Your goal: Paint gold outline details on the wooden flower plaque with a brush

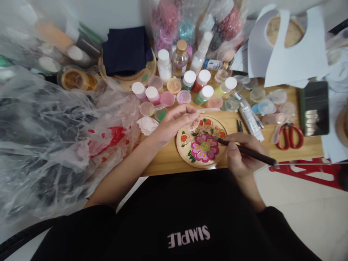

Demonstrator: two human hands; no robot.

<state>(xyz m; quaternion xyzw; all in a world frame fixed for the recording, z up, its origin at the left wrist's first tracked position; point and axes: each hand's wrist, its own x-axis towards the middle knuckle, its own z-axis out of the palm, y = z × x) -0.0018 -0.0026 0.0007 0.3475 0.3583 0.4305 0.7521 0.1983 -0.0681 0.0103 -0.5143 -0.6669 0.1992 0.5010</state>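
Note:
A round wooden disc (185, 152) lies near the table's front edge. It carries a pink and purple flower (204, 148) with a yellow centre, green leaves and orange fruits in gold outline. My right hand (244, 154) grips a dark pen-like tool (251, 153), its fine tip at the flower's upper right edge; whether it touches is too small to tell. Over the disc's upper left, my left hand (181, 121) is closed, fingertips pinching what looks like a small clear plastic cup (194, 126) with pale pink bits. A translucent strip (210, 110) shows beside those fingertips.
Behind the disc stand several white-capped paint bottles (204, 95) and small lidded cups (167, 98). Crumpled tissue (147, 125) and plastic sheeting (81, 145) lie left. On the right are a silver tube (250, 117), red-handled scissors (290, 137) and a phone (315, 108).

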